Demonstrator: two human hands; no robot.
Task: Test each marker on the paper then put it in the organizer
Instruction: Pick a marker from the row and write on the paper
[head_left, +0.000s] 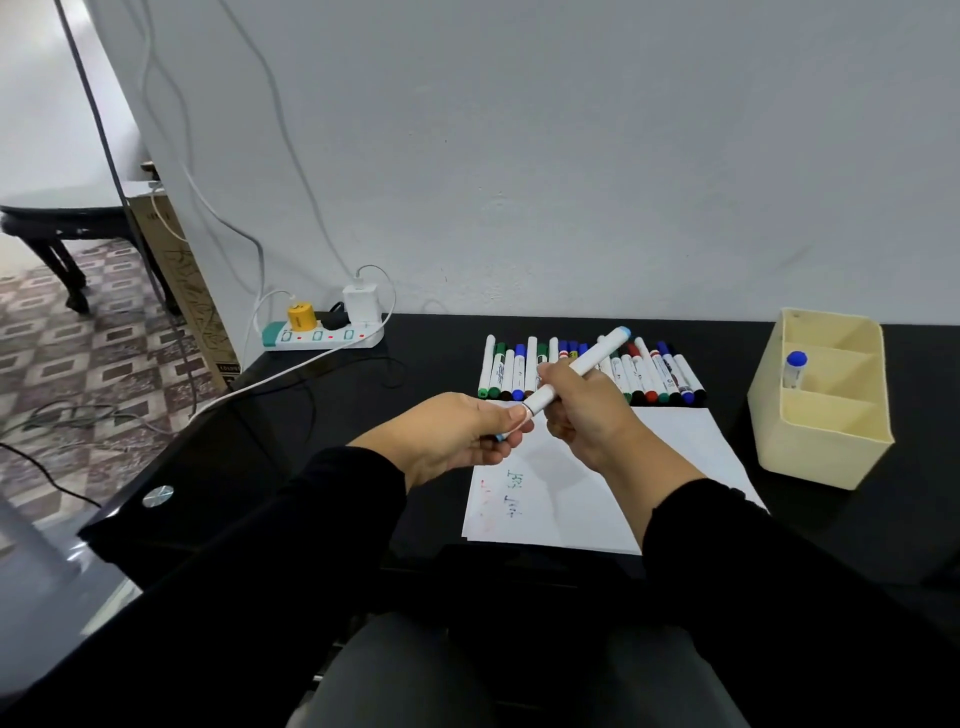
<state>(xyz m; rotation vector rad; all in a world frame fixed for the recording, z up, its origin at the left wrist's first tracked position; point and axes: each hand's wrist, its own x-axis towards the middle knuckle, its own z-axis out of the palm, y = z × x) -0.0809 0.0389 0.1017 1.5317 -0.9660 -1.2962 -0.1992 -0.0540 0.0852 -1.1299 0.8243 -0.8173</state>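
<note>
Centre of frame, above paper (597, 467) on black desk (857, 525): marker (576, 371) gripped in right hand (587, 410), cap (511, 423) pinched by left hand (462, 436) fingers (511, 415). Organizer (823, 402) at right edge. Likely risk: jerked cap, ink smeared on fingers.

Even soft light, faint shadows on paper (597, 478), wide-angle edge warp

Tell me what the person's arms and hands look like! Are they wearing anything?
Both arms wear long black sleeves reaching the wrists. The left hand and right hand are bare: no gloves, rings or watch show. The sleeves look plain, with no markings.
</note>
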